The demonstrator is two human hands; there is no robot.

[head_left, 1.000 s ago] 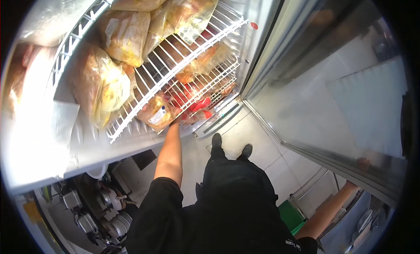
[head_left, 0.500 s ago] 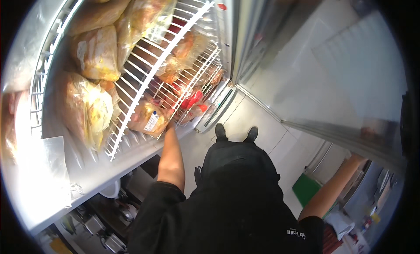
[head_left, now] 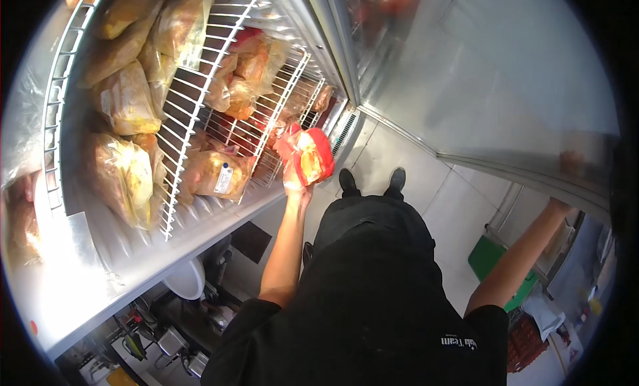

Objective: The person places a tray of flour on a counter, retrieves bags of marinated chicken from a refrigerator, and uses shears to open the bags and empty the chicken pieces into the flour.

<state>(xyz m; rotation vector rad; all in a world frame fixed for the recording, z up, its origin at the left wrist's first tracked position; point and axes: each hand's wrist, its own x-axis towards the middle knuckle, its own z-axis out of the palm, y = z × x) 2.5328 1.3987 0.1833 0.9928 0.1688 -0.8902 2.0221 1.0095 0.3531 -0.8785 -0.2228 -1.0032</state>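
My left hand is closed around a clear bag of orange and yellow food with a red wrapping, just outside the front of the lower wire shelf. Behind it, a bagged piece of meat with a white label lies on the middle shelf. More orange bagged pieces rest farther along that shelf. At the far right, my right hand is against the edge of the open refrigerator door; its fingers are too hidden to make out.
White wire shelves hold several bags of yellowish meat in the refrigerator at left. A white ledge runs along its near side. A green container and a red crate stand at the right. Pale tiles cover the floor.
My left hand has come out from the lower shelves, beside the labelled bag, and now holds the red-wrapped bag. My right hand stays at the door's edge. The view has shifted slightly.
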